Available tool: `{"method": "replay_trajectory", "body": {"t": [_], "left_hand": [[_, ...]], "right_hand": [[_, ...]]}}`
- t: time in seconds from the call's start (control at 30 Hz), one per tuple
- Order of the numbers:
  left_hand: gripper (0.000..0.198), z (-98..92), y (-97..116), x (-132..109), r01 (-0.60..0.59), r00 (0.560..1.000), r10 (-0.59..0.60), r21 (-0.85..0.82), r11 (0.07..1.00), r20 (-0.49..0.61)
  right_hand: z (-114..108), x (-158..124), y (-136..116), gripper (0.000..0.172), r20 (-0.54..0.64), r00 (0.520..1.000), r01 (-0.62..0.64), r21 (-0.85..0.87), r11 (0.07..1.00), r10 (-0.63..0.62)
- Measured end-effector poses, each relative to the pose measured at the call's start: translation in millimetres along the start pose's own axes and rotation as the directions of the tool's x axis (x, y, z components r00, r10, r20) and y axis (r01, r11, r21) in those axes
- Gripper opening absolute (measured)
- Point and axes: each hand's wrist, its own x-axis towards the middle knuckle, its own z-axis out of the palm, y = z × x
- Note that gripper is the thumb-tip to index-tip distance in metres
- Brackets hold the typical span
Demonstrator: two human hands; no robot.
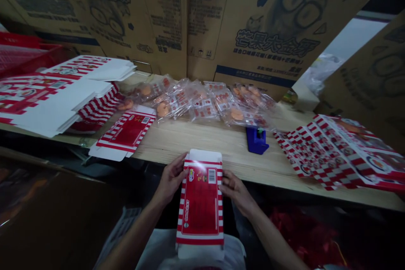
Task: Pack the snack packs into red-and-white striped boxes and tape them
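A red and white striped carton (201, 202) is held in front of me between both hands, just off the table's front edge, its white end flap pointing away. On its left side, near the far end, my left hand (172, 179) is closed on the edge. My right hand (236, 192) grips the opposite edge a little lower. Another carton of the same print (129, 131) lies on the table to the left. Beyond my hands lie several clear-wrapped packets (202, 101) with orange pieces. A blue tape dispenser (257, 140) stands right of centre.
Flat printed carton blanks (60, 97) are stacked at left beside a red basket (47, 55). More striped printed sheets (344, 152) overhang the table's right front edge. Large cardboard boxes (253, 21) wall off the back of the table (177, 139).
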Motion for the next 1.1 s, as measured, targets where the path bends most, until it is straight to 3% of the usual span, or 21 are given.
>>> {"method": "replay_trajectory", "body": {"t": [0.07, 0.13, 0.27, 0.4, 0.5, 0.6, 0.7, 0.83, 0.97, 1.1], "left_hand": [[0.063, -3.0, -3, 0, 0.014, 1.0, -0.014, 0.009, 1.0, 0.003], [0.061, -5.6, -2, 0, 0.058, 0.998, -0.058, 0.02, 0.998, 0.014], [0.046, -7.6, -1, 2, 0.134, 0.991, -0.134, 0.053, 0.99, -0.008], [0.028, -4.6, -8, 5, 0.114, 0.991, -0.107, 0.101, 0.988, -0.078], [0.028, -1.9, -12, 9, 0.107, 0.987, -0.093, 0.099, 0.989, -0.134], [0.031, -2.1, -10, 13, 0.084, 0.985, -0.069, 0.085, 0.993, -0.161], [0.043, -6.5, -2, 16, 0.111, 0.992, -0.102, 0.135, 0.985, -0.069], [0.028, -14.4, 5, 16, 0.146, 0.985, -0.164, 0.277, 0.95, 0.044], [0.023, -18.3, 6, 11, 0.041, 0.992, -0.085, 0.406, 0.913, 0.09], [0.022, -17.0, 12, 7, -0.051, 0.99, -0.026, 0.531, 0.846, 0.136]], "right_hand": [[-3, 5, 0, 0.054, -0.15, 0.978, 0.135, -0.062, 0.989, -0.142], [-7, 12, -1, 0.053, -0.215, 0.951, 0.199, -0.132, 0.971, -0.224], [-14, 22, 3, 0.04, -0.192, 0.954, 0.187, -0.216, 0.958, -0.229], [-17, 25, 5, 0.021, -0.181, 0.932, 0.243, -0.333, 0.911, -0.315], [-16, 26, 2, 0.019, -0.154, 0.922, 0.28, -0.371, 0.886, -0.356], [-15, 25, 0, 0.025, -0.16, 0.94, 0.241, -0.308, 0.92, -0.3], [-16, 24, -2, 0.044, -0.138, 0.958, 0.21, -0.267, 0.94, -0.253], [-16, 23, -5, 0.02, -0.025, 0.95, 0.274, -0.41, 0.87, -0.311], [-10, 18, -11, 0.018, 0.044, 0.936, 0.326, -0.475, 0.817, -0.348], [-1, 12, -16, 0.021, -0.018, 0.952, 0.26, -0.48, 0.838, -0.305]]}}
